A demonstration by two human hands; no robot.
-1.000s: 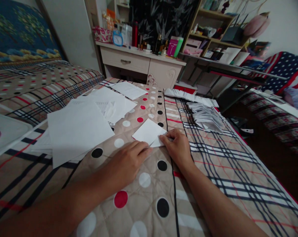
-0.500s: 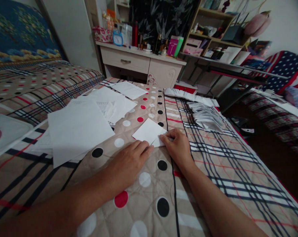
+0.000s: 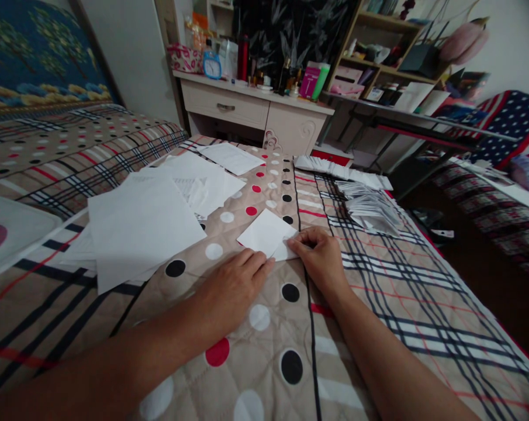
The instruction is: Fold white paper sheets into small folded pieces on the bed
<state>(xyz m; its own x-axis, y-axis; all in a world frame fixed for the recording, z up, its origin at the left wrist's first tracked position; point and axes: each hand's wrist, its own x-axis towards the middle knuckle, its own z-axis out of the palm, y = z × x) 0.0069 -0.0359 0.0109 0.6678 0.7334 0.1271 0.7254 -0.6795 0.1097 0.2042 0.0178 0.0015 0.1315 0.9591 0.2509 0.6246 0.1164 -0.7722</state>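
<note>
A small folded white paper (image 3: 266,234) lies on the quilted bedspread (image 3: 264,351) with dots and plaid. My left hand (image 3: 231,286) lies flat with fingers stretched out, fingertips touching the paper's near corner. My right hand (image 3: 321,257) has its fingers curled and pressed onto the paper's right edge, pinning it down.
Several loose white sheets (image 3: 145,225) lie spread to the left. A heap of folded paper pieces (image 3: 369,204) and a long white strip (image 3: 338,169) sit at the right near the bed's edge. A cluttered dresser (image 3: 251,108) and shelves (image 3: 378,64) stand behind.
Both hands stay on the folded paper almost unmoved. The view has shifted slightly, nothing taken up or let go.
</note>
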